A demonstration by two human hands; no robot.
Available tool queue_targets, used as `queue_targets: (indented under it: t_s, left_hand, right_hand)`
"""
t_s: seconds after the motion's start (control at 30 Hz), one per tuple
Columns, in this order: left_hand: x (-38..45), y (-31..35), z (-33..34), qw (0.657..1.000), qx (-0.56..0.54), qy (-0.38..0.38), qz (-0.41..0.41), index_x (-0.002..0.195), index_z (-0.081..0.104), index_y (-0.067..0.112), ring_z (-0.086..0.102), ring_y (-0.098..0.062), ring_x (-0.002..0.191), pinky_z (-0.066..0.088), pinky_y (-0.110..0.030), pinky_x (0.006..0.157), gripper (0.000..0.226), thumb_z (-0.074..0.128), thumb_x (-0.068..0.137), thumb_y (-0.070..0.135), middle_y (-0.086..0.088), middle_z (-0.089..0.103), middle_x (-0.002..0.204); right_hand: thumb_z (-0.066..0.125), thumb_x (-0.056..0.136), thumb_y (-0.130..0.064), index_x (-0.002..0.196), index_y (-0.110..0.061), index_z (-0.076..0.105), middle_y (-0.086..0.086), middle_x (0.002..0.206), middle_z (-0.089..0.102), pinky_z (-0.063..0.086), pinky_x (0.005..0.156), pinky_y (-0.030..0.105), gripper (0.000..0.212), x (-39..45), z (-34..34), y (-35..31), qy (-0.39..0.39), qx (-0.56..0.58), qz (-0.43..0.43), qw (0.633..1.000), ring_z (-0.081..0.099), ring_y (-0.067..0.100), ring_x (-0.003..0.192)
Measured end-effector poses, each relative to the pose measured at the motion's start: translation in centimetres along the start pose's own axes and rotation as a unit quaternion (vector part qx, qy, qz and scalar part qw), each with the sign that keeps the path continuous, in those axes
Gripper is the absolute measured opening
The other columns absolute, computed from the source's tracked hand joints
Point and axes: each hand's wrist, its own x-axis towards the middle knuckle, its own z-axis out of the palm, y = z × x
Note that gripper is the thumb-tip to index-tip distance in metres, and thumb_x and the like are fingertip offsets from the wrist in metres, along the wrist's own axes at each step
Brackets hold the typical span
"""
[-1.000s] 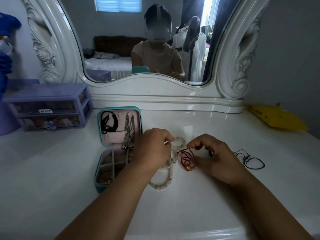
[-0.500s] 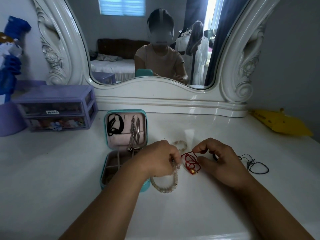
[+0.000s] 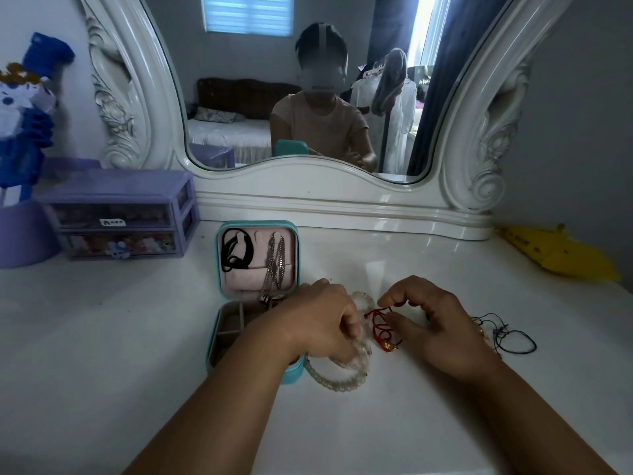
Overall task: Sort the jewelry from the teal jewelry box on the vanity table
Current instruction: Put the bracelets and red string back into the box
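Note:
The teal jewelry box (image 3: 290, 374) lies open on the white vanity table (image 3: 102, 337). Its pink lid holds a black cord (image 3: 236, 250) and silver chains (image 3: 275, 265). My left hand (image 3: 322, 325) rests just right of the box, fingers curled on a string of pale beads (image 3: 337, 380) that loops on the table. A red cord bracelet (image 3: 380, 325) with a gold charm lies between my hands. My right hand (image 3: 438, 329) pinches its upper end between thumb and forefinger. Dark thin cords (image 3: 510, 337) lie to the right of that hand.
A purple drawer organizer (image 3: 120, 217) stands at the back left beside a blue plush toy (image 3: 24, 108). A yellow object (image 3: 558, 255) lies at the back right. The ornate white mirror (image 3: 308, 186) backs the table and reflects a person.
My left hand has slid a little down and right along the beads. The red cord between my hands has been drawn out slightly. The camera has tilted down.

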Motion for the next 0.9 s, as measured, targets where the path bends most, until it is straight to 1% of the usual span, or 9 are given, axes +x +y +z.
queue_targets:
  t_s: [0.07,0.17,0.23,0.3,0.4,0.5,0.6,0.77,0.9]
  left_hand:
    - [-0.1,0.1,0.0,0.999,-0.03,-0.017,-0.024,0.069,0.064,0.026,0.062,-0.012,0.08,0.054,-0.028,0.07,0.016,0.075,0.06,0.019,0.005,0.065,0.089]
    - [0.0,0.8,0.3,0.999,0.015,-0.017,-0.048,0.069,0.062,0.018,0.064,-0.019,0.078,0.053,-0.03,0.065,0.013,0.072,0.061,0.021,-0.003,0.067,0.087]
    - [0.0,1.3,0.5,0.997,0.072,0.002,-0.033,0.079,0.064,0.009,0.063,-0.023,0.079,0.054,-0.033,0.066,0.024,0.071,0.062,0.024,-0.009,0.066,0.087]
    - [-0.1,1.5,0.6,0.996,0.076,0.035,-0.001,0.077,0.064,0.006,0.061,-0.024,0.078,0.053,-0.034,0.066,0.024,0.07,0.062,0.023,-0.009,0.064,0.086]
    - [-0.2,1.7,-0.2,0.997,-0.006,0.079,0.022,0.071,0.063,0.011,0.06,-0.018,0.074,0.052,-0.031,0.064,0.015,0.068,0.064,0.023,-0.004,0.061,0.083]
    - [-0.6,1.8,-1.6,0.991,-0.081,0.106,0.03,0.071,0.064,0.019,0.053,-0.008,0.057,0.043,-0.023,0.053,0.006,0.068,0.067,0.02,0.005,0.059,0.068]
    - [-0.7,1.5,-2.4,0.973,-0.175,0.144,0.038,0.067,0.064,0.021,0.052,-0.003,0.052,0.042,-0.021,0.054,0.012,0.068,0.069,0.011,0.009,0.059,0.058]
    - [-0.7,1.2,-3.9,0.939,-0.292,0.179,0.035,0.072,0.069,0.017,0.062,-0.013,0.064,0.053,-0.034,0.068,0.011,0.07,0.073,0.006,-0.01,0.072,0.072]
    - [-1.6,0.8,-4.8,0.926,-0.325,0.192,0.01,0.066,0.066,0.019,0.047,0.002,0.044,0.038,-0.014,0.048,0.012,0.072,0.077,0.017,0.013,0.056,0.046]
  right_hand:
    - [0.06,0.075,-0.018,0.082,-0.031,0.062,-0.013,0.094,0.058,0.036,0.074,0.006,0.014,0.0,-0.1,0.0,-0.005,-0.01,0.001,1.0,0.055,0.005,0.088]
    - [0.061,0.075,-0.017,0.083,-0.029,0.064,-0.013,0.094,0.059,0.04,0.076,0.009,0.014,0.4,-0.3,0.1,-0.005,-0.004,0.005,1.0,0.057,0.007,0.089]
    - [0.061,0.075,-0.017,0.083,-0.026,0.065,-0.013,0.092,0.06,0.041,0.077,0.011,0.013,0.6,-0.4,-0.3,-0.008,0.001,0.005,1.0,0.057,0.009,0.09]
    - [0.06,0.073,-0.018,0.084,-0.026,0.065,-0.01,0.086,0.062,0.038,0.076,0.007,0.014,0.7,-0.5,-1.1,-0.006,0.022,0.01,1.0,0.055,0.004,0.09]
    - [0.059,0.072,-0.019,0.086,-0.026,0.065,-0.006,0.09,0.065,0.035,0.076,0.003,0.016,0.8,-0.4,-2.3,-0.009,0.068,0.028,0.997,0.053,-0.005,0.09]
    - [0.057,0.071,-0.014,0.088,-0.023,0.065,-0.006,0.09,0.068,0.037,0.079,0.009,0.021,1.0,-0.2,-2.9,-0.027,0.105,0.033,0.994,0.056,0.004,0.09]
    - [0.059,0.072,-0.009,0.096,-0.022,0.062,0.002,0.09,0.067,0.042,0.083,0.017,0.028,1.4,0.0,-3.6,-0.031,0.171,0.033,0.984,0.06,0.011,0.088]
    - [0.063,0.081,0.002,0.103,-0.018,0.06,0.005,0.091,0.071,0.052,0.075,0.021,0.03,2.4,1.2,-4.9,-0.033,0.239,0.056,0.969,0.067,0.014,0.087]
    - [0.055,0.083,0.006,0.089,-0.012,0.065,-0.003,0.071,0.069,0.05,0.06,0.018,0.022,3.3,1.4,-5.4,0.017,0.282,0.088,0.955,0.065,0.013,0.067]
